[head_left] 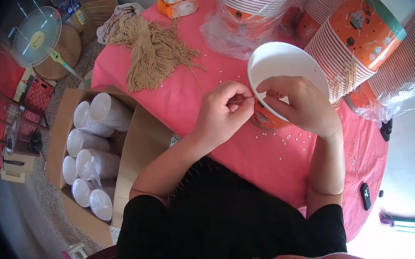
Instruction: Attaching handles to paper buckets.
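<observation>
A paper bucket (pixel 286 56), white inside and orange outside, stands tilted toward me at the table's middle. At its left rim my left hand (pixel 226 108) is closed in a pinch, with the fingertips against the rim. My right hand (pixel 302 104) reaches over the near rim, its thumb and forefinger bent together close to the left fingertips. What either pinch holds is too small to make out. A heap of tan strings (pixel 151 49) lies beyond my left hand, and one loose strand trails from it toward that hand.
Stacked orange buckets (pixel 368 26) and a plastic-wrapped bucket stack (pixel 250 8) stand at the back. More strings hang by the right stack. A carton (pixel 134 157) of wrapped white buckets sits left. Small white dots litter the pink tablecloth (pixel 253 175); a black remote (pixel 366 196) lies right.
</observation>
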### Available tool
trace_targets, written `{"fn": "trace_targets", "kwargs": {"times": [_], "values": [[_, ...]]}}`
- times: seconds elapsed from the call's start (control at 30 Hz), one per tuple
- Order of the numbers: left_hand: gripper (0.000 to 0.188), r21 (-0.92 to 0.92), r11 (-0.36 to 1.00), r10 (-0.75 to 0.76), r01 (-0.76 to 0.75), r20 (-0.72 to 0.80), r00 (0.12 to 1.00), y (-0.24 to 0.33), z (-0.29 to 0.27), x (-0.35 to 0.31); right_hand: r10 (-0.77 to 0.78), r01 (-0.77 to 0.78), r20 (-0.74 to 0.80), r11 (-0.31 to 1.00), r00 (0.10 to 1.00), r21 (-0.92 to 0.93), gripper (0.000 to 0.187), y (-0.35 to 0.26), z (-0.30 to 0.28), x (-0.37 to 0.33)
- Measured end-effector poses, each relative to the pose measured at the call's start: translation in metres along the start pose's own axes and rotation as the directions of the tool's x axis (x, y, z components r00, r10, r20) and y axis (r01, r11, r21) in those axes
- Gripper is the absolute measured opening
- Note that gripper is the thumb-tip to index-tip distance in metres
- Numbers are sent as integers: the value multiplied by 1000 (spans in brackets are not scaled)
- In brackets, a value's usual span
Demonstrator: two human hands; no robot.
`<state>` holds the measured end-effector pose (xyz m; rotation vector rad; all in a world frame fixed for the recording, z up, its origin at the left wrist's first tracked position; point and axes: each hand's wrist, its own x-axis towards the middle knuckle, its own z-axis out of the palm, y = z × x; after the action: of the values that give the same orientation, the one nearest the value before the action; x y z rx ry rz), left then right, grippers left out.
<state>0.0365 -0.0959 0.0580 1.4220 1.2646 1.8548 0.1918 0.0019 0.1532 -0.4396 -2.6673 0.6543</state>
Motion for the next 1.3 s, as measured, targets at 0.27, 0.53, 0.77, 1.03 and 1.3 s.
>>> {"fn": "trace_targets", "kwargs": {"times": [0.27, 0.53, 0.77, 1.03, 1.3], "values": [[9, 102, 994, 18, -22, 39, 999, 8, -5, 5, -37, 36, 35, 999, 999, 36, 10, 7, 4, 7], [16, 200, 980, -34, 5, 141, 989, 7, -26, 1, -2, -50, -426, 993, 905, -111, 13, 12, -20, -5], [15, 226, 969, -123, 98, 102, 987, 8, -60, 1, 41, 207, -815, 959, 578, 195, 11, 16, -70, -33], [14, 35, 923, -384, 384, 185, 905, 14, -88, 1, 282, 682, -839, 491, 465, 543, 18, 67, -126, -83], [20, -446, 738, -243, 506, 525, 816, 20, -92, 3, -72, 728, -725, 117, 685, 676, 17, 43, -149, -121]]}}
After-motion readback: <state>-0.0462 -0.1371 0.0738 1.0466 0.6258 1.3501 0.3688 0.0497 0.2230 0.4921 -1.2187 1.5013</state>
